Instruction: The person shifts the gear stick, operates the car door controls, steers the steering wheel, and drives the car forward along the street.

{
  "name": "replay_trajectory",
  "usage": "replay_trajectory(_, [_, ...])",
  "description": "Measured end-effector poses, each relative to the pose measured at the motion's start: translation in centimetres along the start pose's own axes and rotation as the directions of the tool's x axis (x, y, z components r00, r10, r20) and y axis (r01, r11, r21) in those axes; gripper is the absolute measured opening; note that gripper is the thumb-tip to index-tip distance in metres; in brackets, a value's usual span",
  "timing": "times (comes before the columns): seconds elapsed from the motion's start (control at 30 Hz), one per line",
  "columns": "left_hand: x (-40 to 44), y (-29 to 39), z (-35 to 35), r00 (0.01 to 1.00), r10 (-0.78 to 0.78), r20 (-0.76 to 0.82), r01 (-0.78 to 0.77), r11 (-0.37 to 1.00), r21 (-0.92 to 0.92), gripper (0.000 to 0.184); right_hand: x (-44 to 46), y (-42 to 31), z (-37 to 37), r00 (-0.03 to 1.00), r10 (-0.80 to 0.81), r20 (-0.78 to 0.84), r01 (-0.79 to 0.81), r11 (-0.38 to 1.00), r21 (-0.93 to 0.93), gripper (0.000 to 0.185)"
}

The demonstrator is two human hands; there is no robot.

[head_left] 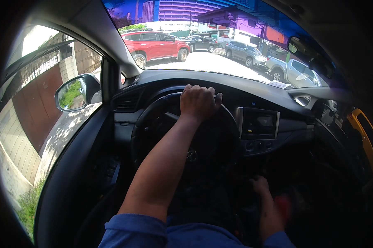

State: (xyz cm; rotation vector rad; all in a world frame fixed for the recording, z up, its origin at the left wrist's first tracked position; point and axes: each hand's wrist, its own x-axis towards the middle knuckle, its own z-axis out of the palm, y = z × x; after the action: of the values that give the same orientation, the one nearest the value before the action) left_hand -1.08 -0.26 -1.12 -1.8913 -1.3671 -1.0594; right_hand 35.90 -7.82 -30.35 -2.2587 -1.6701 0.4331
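Note:
My left hand [199, 102] is wrapped over the top of the black steering wheel [142, 124], knuckles up, the arm stretched straight ahead. A round emblem [192, 154] shows dimly at the wheel's hub. Lower down to the right, in deep shade beside the centre console, my right hand [259, 184] has its fingers curled. What lies under those fingers is too dark to make out. Above that hand, the dashboard holds a screen [258, 124] in a silver frame, with round knobs [258, 146] below it.
Through the windshield stand a red SUV [155, 44], a dark SUV [201, 43], a grey SUV [246, 53] and a silver pickup [292, 68]. On the left are a side mirror [73, 94], a wall and a brown gate [35, 105]. Something yellow [362, 134] shows outside at right.

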Motion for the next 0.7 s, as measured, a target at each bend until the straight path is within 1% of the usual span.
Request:
replay_trajectory(0.33, [0.05,-0.10,0.03,1.000,0.012,-0.006,-0.012,1.000,0.011,0.033,0.51,0.62,0.67,1.000,-0.011,-0.019,0.011,1.000,-0.008,0.050])
replay_trajectory(0.53, [0.03,-0.02,0.08,1.000,-0.006,0.006,0.006,1.000,-0.006,0.034,-0.10,-0.21,-0.22,0.999,0.012,0.030,-0.013,1.000,0.007,0.051])
replay_trajectory(0.7, [0.04,-0.05,0.13,1.000,0.003,-0.011,-0.003,1.000,-0.005,0.033,-0.18,-0.20,-0.18,1.000,0.010,0.014,-0.010,1.000,0.015,0.053])
